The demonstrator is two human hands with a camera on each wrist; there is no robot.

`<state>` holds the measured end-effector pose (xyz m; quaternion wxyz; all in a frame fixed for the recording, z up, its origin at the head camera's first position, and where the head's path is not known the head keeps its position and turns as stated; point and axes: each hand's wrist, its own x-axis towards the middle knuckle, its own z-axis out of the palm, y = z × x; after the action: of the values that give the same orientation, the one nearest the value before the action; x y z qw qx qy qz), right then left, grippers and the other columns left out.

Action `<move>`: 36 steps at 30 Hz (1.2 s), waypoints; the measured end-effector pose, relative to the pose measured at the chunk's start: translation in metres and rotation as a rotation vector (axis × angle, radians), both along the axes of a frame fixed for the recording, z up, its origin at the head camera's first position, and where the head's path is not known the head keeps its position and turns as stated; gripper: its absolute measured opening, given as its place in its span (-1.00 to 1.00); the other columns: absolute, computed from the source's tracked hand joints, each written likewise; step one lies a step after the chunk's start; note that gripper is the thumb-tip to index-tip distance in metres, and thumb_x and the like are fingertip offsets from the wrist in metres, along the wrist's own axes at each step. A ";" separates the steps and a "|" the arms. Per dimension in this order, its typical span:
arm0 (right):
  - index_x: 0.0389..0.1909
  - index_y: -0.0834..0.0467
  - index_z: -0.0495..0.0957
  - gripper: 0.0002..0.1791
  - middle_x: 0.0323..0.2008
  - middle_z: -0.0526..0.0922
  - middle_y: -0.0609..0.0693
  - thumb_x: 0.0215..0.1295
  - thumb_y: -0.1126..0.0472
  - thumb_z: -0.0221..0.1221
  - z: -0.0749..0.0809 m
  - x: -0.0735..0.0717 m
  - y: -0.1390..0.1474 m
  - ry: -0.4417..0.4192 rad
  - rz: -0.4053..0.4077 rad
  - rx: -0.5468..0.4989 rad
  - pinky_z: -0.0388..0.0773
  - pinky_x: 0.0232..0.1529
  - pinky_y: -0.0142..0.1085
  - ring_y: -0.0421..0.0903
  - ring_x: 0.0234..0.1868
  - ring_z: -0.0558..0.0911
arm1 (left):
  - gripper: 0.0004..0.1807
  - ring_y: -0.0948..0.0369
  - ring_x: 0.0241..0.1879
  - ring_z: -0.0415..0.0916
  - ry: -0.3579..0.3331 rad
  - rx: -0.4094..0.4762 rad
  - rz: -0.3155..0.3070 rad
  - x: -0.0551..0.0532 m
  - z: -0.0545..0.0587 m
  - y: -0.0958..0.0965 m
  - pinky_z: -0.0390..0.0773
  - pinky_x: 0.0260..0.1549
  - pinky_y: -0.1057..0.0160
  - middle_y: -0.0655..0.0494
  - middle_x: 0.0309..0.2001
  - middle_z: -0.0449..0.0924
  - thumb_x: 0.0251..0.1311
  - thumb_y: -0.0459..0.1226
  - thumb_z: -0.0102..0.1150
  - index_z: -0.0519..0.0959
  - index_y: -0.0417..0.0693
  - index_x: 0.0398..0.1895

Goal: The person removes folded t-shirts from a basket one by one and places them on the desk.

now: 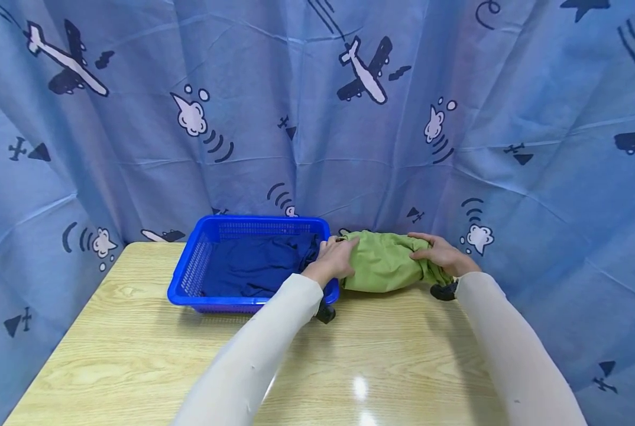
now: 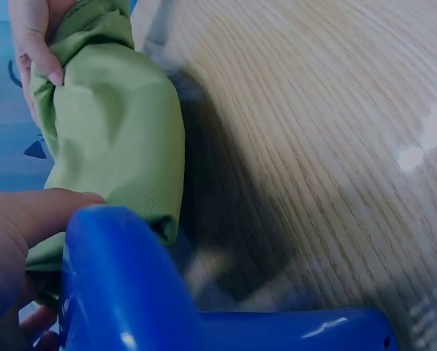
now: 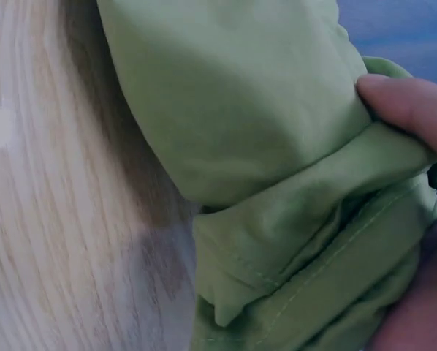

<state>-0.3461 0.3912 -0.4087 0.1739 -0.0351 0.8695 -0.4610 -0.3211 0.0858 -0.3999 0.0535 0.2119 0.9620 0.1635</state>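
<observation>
Left hand (image 1: 336, 258), right hand (image 1: 442, 253) grip green garment (image 1: 384, 263) beside basket (image 1: 190, 278).

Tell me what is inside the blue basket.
The blue basket holds dark blue cloth, crumpled across its floor. Whatever lies beneath that cloth is covered. The left hand reaches over its right rim onto the green cloth.

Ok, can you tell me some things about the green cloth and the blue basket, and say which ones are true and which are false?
1. Both hands hold the green cloth. True: the left hand and the right hand grip its two ends.
2. The green cloth lies inside the blue basket. False: it is on the wooden table beside the basket.
3. The basket holds dark blue cloth. True.
4. The curtain behind shows flowers. False: it shows planes and clouds.
</observation>
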 end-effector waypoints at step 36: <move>0.41 0.47 0.24 -0.34 0.37 0.27 0.57 0.53 0.05 0.02 0.019 0.011 -0.027 0.257 0.083 0.454 0.45 0.22 0.27 0.51 0.33 0.34 | -0.36 0.01 0.56 0.05 0.062 -0.021 -0.056 0.014 0.016 -0.034 0.18 0.46 -0.08 0.08 0.54 0.26 0.42 -0.03 0.10 0.26 0.20 0.54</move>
<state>-0.3348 0.3641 -0.3901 0.0841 -0.0894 0.9634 -0.2383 -0.3068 0.0517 -0.3836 0.0302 0.2433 0.9585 0.1453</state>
